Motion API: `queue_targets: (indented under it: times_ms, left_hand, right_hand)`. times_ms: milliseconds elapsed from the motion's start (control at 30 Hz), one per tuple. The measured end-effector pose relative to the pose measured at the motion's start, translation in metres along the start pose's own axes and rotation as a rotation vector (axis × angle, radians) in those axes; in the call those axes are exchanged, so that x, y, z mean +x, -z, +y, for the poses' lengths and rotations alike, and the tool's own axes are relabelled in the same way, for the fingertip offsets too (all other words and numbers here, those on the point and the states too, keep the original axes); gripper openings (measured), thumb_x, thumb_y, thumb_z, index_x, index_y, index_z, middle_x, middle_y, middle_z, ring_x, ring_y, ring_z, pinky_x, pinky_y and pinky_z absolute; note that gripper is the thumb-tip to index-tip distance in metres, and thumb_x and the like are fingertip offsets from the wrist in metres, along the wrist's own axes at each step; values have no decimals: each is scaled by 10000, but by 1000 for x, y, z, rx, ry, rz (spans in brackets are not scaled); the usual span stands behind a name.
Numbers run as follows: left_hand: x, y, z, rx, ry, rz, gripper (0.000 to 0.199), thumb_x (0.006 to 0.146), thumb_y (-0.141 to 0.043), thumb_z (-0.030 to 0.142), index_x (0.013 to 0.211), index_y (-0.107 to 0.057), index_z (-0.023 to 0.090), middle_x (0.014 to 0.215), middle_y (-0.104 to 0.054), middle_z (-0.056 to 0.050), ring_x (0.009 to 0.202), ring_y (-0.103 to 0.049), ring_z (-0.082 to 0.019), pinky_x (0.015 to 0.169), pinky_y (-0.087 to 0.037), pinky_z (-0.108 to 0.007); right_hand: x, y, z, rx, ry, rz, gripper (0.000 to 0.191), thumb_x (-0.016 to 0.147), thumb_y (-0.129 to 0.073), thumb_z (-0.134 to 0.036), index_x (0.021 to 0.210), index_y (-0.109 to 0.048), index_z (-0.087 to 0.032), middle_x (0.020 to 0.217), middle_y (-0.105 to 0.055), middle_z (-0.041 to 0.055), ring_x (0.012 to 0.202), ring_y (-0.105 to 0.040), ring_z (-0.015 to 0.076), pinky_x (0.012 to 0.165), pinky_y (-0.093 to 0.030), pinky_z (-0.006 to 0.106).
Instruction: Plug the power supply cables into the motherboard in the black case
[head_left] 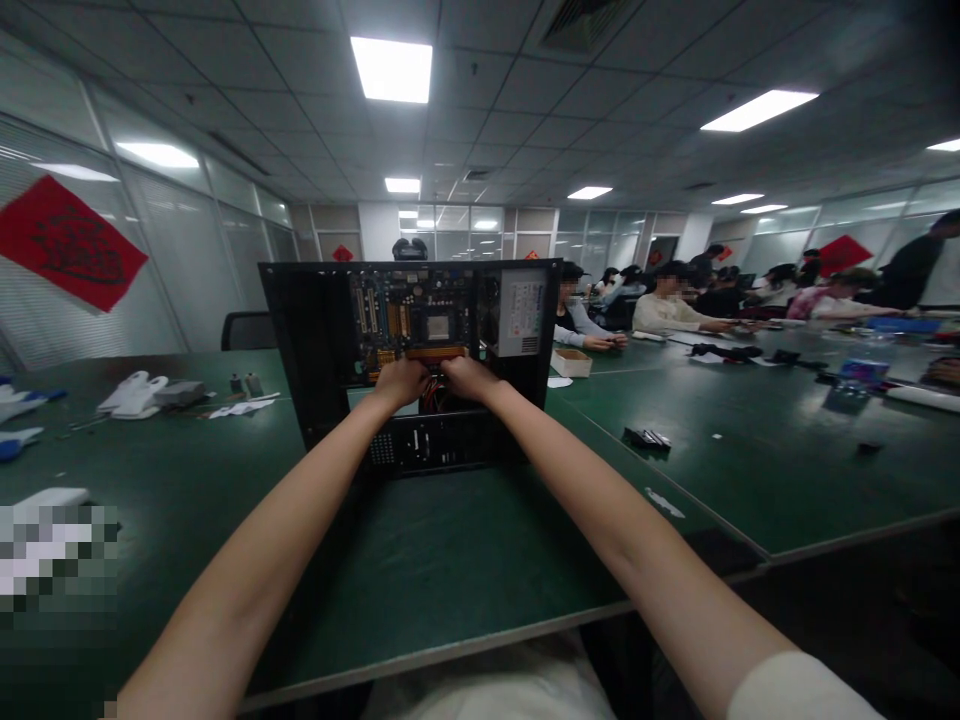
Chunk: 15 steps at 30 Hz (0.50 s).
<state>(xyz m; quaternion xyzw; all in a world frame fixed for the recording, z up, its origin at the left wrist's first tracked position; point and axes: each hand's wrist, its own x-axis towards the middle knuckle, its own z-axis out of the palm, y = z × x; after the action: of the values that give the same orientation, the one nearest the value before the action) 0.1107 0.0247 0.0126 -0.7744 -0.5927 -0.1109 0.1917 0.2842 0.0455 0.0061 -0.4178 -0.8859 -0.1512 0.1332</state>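
A black computer case (300, 350) stands on the green table with its open side toward me. Inside it I see a motherboard (405, 312) with a square processor socket area, and a silver power supply (520, 312) at the upper right. My left hand (401, 386) and my right hand (471, 381) both reach in at the motherboard's lower edge, just below its orange memory slots (435, 353). Fingers on both hands are curled and nearly meet. Red and yellow cables (433, 398) hang right between them. What the fingertips grip is hidden.
Left of the case lie white objects (135, 393), a grey box (180, 394) and small bottles (251, 384). To the right are a small black part (646, 439), an open box (571, 362) and a bottle (864, 370). Several people sit along the far tables.
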Motion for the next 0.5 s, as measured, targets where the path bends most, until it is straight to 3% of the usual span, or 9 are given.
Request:
queue_targets:
  times_ms: [500]
  left_hand:
    - [-1, 0, -1, -5, -17, -24, 403, 937, -412, 386, 1043, -761, 215, 1015, -738, -145, 950, -695, -294, 795, -523, -358]
  right_hand:
    - [-6, 5, -2, -51, -83, -34, 334, 940, -389, -107, 1139, -657, -104, 1145, -671, 215, 1043, -659, 279, 877, -493, 353]
